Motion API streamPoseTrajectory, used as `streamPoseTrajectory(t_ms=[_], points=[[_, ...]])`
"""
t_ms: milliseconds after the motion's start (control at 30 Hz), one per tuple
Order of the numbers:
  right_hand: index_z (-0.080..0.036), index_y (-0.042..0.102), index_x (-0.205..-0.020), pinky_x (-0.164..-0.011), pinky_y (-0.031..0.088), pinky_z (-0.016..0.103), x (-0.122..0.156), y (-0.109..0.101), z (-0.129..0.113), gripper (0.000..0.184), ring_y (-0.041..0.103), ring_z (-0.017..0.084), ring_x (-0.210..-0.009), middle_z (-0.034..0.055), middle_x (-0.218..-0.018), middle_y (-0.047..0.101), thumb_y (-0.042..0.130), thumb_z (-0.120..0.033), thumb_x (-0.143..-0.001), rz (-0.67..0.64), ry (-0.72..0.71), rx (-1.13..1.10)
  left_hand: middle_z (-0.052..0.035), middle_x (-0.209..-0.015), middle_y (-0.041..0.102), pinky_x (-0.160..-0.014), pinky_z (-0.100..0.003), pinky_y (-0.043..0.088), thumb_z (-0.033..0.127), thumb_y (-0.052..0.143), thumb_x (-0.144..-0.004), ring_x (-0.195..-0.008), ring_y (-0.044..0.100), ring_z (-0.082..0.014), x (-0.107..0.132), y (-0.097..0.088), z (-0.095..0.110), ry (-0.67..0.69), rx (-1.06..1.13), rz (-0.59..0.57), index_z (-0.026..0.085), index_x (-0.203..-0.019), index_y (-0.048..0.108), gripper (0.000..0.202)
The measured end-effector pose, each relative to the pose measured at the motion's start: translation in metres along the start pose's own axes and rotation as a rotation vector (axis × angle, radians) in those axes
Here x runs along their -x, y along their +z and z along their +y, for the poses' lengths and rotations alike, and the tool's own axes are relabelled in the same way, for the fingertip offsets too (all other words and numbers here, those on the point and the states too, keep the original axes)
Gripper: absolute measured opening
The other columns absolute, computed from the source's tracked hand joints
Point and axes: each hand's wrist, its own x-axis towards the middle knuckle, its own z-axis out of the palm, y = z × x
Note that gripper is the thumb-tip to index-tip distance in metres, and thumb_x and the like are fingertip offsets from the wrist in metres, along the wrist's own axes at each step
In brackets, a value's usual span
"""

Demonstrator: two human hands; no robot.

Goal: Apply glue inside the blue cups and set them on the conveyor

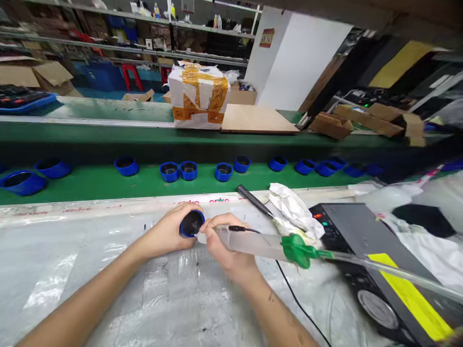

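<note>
My left hand is wrapped round a blue ring-shaped cup with a black inside, tilted so its opening faces right and toward me. In my right hand is a translucent dispensing syringe, its fingers closed round the barrel. The syringe tip meets the cup's near right rim; whether it touches the inside I cannot tell. A green adapter caps the syringe's back end, and a clear air hose runs from it to the right. A black cable plug lies along the barrel by my fingers.
Several similar blue cups stand on the green conveyor belt beyond the plastic-covered table. On the right sit a black dispenser box, crumpled tissue and a black-handled tool. A taped carton stands on the shelf behind.
</note>
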Motion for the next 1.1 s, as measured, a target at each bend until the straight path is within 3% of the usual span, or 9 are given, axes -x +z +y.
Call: streamPoseTrajectory(t_ms=[867, 1100], points=[[-0.024, 0.068, -0.088, -0.075, 0.058, 0.031, 0.0, 0.012, 0.002, 0.005, 0.076, 0.019, -0.076, 0.0017, -0.085, 0.078, 0.068, -0.019, -0.085, 0.021, -0.008, -0.067, -0.0063, -0.127, 0.064, -0.103, -0.042, 0.05, 0.013, 0.073, -0.073, -0.12, 0.061, -0.0287, -0.004, 0.0, -0.002, 0.001, 0.03, -0.012, 0.025, -0.119, 0.058, 0.05], [-0.024, 0.068, -0.084, -0.071, 0.057, 0.028, -0.004, 0.019, -0.005, 0.006, 0.075, 0.017, -0.07, 0.0003, -0.082, 0.079, 0.068, -0.018, -0.083, 0.107, -0.043, -0.092, -0.0045, -0.127, 0.064, -0.101, -0.04, 0.05, 0.015, 0.073, -0.075, -0.119, 0.061, -0.0265, -0.004, -0.001, 0.0, -0.004, 0.029, -0.021, 0.025, -0.118, 0.058, 0.047]])
